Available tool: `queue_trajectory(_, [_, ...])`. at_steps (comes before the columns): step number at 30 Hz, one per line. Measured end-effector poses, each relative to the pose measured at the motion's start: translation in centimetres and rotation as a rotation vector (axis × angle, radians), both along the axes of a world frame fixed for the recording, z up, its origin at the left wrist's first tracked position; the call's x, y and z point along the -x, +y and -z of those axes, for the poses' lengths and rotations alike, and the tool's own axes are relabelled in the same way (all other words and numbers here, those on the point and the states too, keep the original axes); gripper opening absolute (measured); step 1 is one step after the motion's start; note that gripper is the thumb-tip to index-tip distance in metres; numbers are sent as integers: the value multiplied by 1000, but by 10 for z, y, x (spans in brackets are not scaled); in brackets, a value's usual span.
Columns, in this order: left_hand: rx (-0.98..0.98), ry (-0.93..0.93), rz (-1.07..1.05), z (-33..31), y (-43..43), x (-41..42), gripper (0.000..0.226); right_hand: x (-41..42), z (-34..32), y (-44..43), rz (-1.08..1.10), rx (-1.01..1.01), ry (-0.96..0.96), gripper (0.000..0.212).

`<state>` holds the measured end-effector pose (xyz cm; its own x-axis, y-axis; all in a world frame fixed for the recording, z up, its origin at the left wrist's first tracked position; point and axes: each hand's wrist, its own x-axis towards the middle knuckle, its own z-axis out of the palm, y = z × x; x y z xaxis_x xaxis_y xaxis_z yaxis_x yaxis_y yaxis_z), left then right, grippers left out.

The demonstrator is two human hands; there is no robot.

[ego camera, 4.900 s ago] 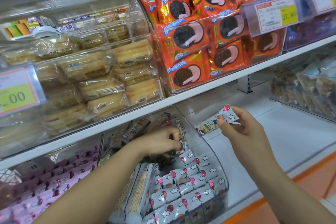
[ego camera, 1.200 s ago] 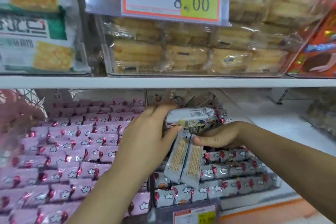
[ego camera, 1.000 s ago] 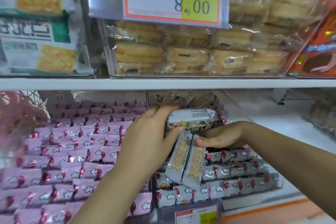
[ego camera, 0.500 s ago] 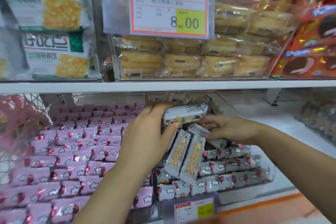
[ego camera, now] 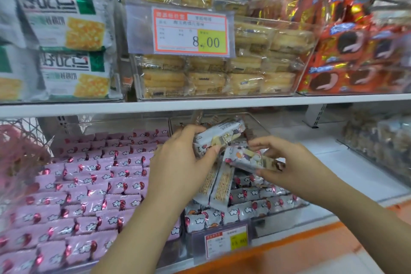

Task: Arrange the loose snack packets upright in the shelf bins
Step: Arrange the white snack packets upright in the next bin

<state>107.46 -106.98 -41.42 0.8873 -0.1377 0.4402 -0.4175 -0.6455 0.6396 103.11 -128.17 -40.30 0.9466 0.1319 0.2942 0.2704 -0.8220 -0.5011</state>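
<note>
Two clear bins, lower shelf: left bin full of pink packets, right bin has grey packets. Above it, left hand fingers grip the upper packet, right hand fingers pinch the lower packet.

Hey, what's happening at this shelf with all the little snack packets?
A person is tidying a snack shelf by hand. The left hand grips one grey-white packet and the right hand pinches a second packet, both held over the clear bin on the lower shelf. In that bin the front rows of packets already sit in neat lines, while two long packets lean loose in the middle. The pink packets next door look orderly.
</note>
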Motion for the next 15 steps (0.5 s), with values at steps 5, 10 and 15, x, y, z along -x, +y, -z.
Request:
queue_trajectory(5, [60,72,63,-8,-7,14,22,22,3,10,36,-110,-147,51])
queue_trajectory(10, [92,133,124,-14,-10,28,18,36,-1,9,90,-52,-102,41])
queue_trajectory(15, [231,286,216,-11,-18,35,12,48,6,-12,275,-541,-50,31])
